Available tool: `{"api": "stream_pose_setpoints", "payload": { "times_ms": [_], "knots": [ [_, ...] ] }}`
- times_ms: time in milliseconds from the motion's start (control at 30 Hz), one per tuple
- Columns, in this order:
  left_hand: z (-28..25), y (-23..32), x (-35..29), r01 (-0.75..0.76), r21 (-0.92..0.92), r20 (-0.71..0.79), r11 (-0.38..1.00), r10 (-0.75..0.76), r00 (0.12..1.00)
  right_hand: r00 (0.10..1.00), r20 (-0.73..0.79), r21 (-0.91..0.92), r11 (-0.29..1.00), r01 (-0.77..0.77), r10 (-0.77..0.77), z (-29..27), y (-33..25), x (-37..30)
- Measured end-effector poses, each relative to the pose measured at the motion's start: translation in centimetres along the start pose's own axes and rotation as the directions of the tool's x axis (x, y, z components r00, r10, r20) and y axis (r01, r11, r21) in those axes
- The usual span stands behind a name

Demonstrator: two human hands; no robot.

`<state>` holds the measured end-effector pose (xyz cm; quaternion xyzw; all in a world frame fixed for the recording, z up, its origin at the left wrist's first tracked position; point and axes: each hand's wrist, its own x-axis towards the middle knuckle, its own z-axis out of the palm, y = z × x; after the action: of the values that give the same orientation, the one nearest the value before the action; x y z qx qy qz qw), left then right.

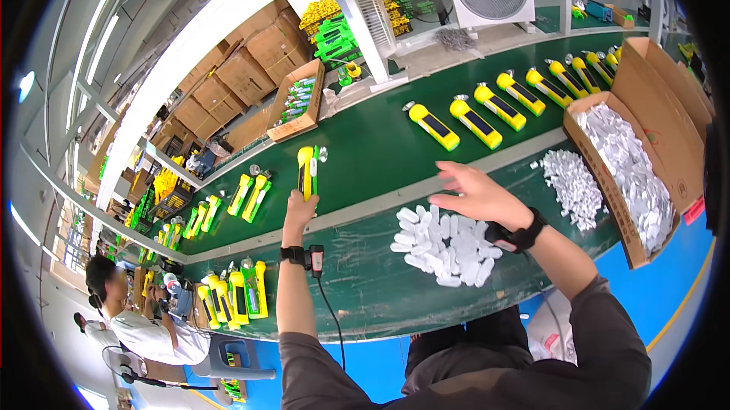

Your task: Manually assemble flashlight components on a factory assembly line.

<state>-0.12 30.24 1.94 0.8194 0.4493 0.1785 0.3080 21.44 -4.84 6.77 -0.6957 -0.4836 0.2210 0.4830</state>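
My left hand (299,211) is closed around the lower end of a yellow and green flashlight (306,170), which stands nearly upright over the green conveyor belt (357,151). A shiny round piece shows beside its top. My right hand (480,194) is open, fingers spread and thumb apart, with nothing in it. It hovers by the upper right of a pile of white, oblong plastic pieces (445,246) on the green worktable (350,300). Beyond it, yellow flashlights (433,127) with dark panels lie in a slanted row along the belt.
To the right are a heap of small white parts (574,188) and an open carton (608,185) of white pieces. More flashlights (237,296) stand at the table's left, near a seated person (152,326). A carton (293,130) of green-and-silver items lies beyond the belt. A cable hangs from my left wrist.
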Motion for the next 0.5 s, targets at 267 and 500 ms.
{"api": "stream_pose_setpoints", "payload": {
  "times_ms": [267, 500],
  "knots": [
    [4.4, 12.2, -12.3, -0.240, -0.298, 0.202, 0.924, 0.307, 0.930, 0.991, 0.122, 0.448, 0.889, -0.098, 0.048, 5.0, -3.5, 1.3],
    [10.6, 15.3, -12.7, -0.580, -0.241, -0.002, 0.778, 0.597, 0.802, 0.944, -0.255, 0.252, 0.928, 0.275, -0.210, 4.8, 0.5, 4.4]
  ]
}}
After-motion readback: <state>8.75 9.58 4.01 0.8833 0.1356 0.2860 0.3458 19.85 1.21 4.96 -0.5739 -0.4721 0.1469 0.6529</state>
